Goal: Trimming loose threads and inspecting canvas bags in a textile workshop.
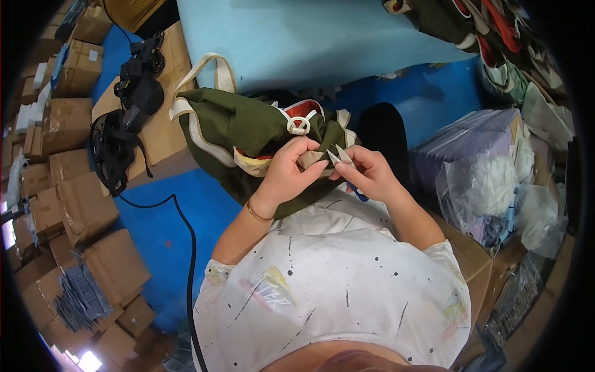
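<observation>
Both hands — left (290, 170), right (365, 170) — pinch the olive-green, cream-trimmed garment (248, 127) and small snips (341, 155).

Cardboard boxes (74, 198) crowd left, plastic-bagged stock (489, 173) blocks right; open blue floor (155, 235) between boxes and lap.

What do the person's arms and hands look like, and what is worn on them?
Both forearms are bare. The left hand has a thin gold-coloured bracelet at the wrist. The right hand wears nothing visible. Short white sleeves with dark streaks and coloured marks cover the upper arms.
</observation>
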Demonstrator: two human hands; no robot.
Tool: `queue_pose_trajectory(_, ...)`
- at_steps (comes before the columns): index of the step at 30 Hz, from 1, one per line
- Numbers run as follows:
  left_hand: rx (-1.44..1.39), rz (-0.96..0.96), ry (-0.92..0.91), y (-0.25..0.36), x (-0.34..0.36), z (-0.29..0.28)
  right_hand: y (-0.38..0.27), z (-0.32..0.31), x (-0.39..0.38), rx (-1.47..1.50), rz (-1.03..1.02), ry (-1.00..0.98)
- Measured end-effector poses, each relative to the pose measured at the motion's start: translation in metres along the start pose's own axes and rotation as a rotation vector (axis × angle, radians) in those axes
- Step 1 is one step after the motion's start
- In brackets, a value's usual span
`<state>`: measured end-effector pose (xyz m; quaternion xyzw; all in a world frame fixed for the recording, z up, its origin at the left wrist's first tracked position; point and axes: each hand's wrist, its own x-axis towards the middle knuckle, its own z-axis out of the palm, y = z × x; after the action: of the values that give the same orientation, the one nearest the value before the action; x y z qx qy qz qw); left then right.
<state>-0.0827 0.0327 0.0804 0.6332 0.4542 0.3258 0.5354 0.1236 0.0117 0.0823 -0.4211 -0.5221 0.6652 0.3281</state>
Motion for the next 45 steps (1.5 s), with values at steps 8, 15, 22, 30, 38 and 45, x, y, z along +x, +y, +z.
queue_pose_trajectory(8, 0.027, 0.088, 0.012, -0.001, -0.002, 0.001, -0.002, 0.002, -0.001, -0.041, -0.050, -0.027)
queue_pose_trajectory(15, 0.034, 0.089, 0.015, 0.001, -0.001, 0.001, -0.003, 0.004, -0.001, -0.045, -0.035, 0.000)
queue_pose_trajectory(22, 0.069, 0.102, 0.062, 0.003, 0.000, 0.005, 0.000, 0.005, -0.002, -0.105, -0.009, 0.056)
queue_pose_trajectory(30, 0.134, 0.142, 0.102, 0.002, 0.001, 0.010, -0.005, 0.004, -0.002, -0.165, 0.021, 0.032)
queue_pose_trajectory(38, 0.261, 0.205, 0.143, 0.000, 0.002, 0.013, -0.009, 0.007, -0.003, -0.108, 0.064, 0.058)
queue_pose_trajectory(45, 0.142, 0.158, 0.128, 0.005, 0.002, 0.009, 0.020, 0.006, -0.001, -0.322, -0.138, 0.139)
